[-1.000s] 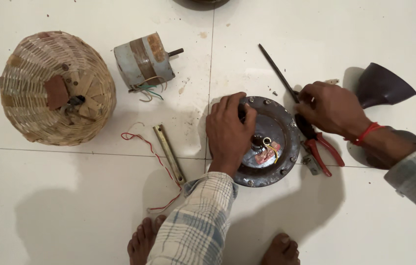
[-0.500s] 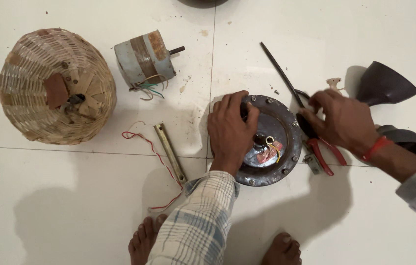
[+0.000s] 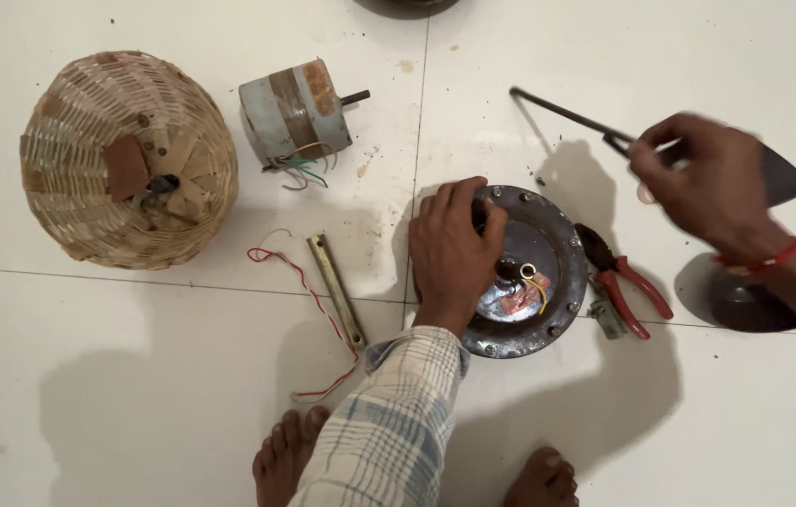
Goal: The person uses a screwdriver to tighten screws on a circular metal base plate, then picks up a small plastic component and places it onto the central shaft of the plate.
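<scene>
- The round metal motor housing (image 3: 534, 272), dark and ringed with bolts, lies flat on the white tiled floor (image 3: 135, 376); it serves as the landmark for everything below. Loose wires and a small ring show at its hub.
- The woven basket (image 3: 126, 160) sits upside down well to the left of the housing, with a patch of card stuck on its base.
- The cylindrical motor core (image 3: 297, 111) lies on its side up and to the left of the housing, its shaft pointing right and thin wires trailing below it.
- The left hand (image 3: 452, 253) rests on the housing's left half, fingers (image 3: 473, 202) spread and curled over the rim and pressing on the plate, so the housing lies directly beneath them and in contact.
- The right hand (image 3: 712, 183) hovers up and to the right of the housing, well clear of it, fingers pinched shut around a thin dark rod-like tool (image 3: 567, 113); the hand is blurred, so the exact grip is hard to read.
- The red-handled pliers (image 3: 623, 286) lie touching or just beside the housing's right edge.
- A flat metal bar (image 3: 337, 291) and a red wire (image 3: 309, 300) lie just left of the housing.
- Risk, as I judge it: the housing could spin or slide on the smooth tile if the left hand eases off, and the tool tip could slip and snag the hub wires.
</scene>
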The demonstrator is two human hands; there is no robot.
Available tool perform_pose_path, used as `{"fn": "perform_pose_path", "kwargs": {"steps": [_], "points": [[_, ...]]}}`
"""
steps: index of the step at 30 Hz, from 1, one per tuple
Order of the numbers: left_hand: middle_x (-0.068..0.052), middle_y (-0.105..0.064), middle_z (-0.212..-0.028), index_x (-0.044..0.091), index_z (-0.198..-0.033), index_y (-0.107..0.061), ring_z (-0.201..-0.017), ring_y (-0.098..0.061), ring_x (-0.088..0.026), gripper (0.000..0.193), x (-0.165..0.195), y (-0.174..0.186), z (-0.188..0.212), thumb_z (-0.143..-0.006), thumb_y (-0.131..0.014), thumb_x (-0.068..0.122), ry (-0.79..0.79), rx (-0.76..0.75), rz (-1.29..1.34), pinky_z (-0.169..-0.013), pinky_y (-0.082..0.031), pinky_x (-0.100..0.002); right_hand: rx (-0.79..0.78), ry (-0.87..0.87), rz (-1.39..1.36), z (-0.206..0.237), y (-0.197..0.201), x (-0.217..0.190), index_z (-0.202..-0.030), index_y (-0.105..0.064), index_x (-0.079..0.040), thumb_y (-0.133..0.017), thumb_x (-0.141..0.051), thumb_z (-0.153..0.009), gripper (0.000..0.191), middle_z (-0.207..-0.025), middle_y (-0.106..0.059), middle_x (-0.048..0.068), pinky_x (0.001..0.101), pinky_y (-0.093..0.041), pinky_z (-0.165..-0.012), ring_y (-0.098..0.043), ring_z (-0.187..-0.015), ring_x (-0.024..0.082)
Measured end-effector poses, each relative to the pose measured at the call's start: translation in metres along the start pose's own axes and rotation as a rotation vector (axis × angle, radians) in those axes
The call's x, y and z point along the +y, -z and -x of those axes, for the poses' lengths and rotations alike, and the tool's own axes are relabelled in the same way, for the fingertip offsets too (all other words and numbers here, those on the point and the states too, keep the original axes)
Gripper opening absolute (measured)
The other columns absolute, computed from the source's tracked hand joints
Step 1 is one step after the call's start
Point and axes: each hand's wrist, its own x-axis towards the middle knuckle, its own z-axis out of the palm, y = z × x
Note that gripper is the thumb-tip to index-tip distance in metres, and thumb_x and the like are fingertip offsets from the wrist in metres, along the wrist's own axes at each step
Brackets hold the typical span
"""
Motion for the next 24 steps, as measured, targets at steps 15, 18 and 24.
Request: {"fn": "perform_pose_path", "kwargs": {"steps": [15,18,24], "points": [[-0.011,-0.072,-0.11,0.008,-0.114,-0.071,-0.102,-0.066,-0.033,0.028,0.004,0.004,0.008,-0.091,-0.064,0.021,-0.002,0.021,-0.004,-0.089,-0.049,-0.048,0.174,0.469,-0.138,0.059,0.057,-0.076,-0.122,-0.049,0.009,-0.062,-0.008,-0.112,0.024,-0.1,-0.07,0.017,0.0249,-0.055,-0.06,-0.067,-0.071,0.013],[-0.011,-0.072,-0.109,0.008,-0.114,-0.071,-0.102,-0.066,-0.034,0.028,0.006,0.004,0.008,-0.091,-0.064,0.021,0.002,0.014,0.001,-0.089,-0.05,-0.048,0.219,0.568,0.088,0.064,0.06,-0.089,-0.112,-0.051,0.012,-0.064,-0.001,-0.103,0.021,-0.09,-0.072,0.022,0.0316,-0.057,-0.063,-0.07,-0.071,0.021],[-0.012,-0.072,-0.108,0.007,-0.114,-0.071,-0.101,-0.066,-0.033,0.028,0.006,0.002,0.01,-0.091,-0.063,0.022,0.007,0.002,-0.007,-0.088,-0.049,-0.049,0.178,0.684,-0.016,0.062,0.058,-0.097,-0.111,-0.045,0.01,-0.064,0.003,-0.105,0.02,-0.097,-0.073,0.024,0.0306,-0.058,-0.068,-0.071,-0.079,0.021]]}}
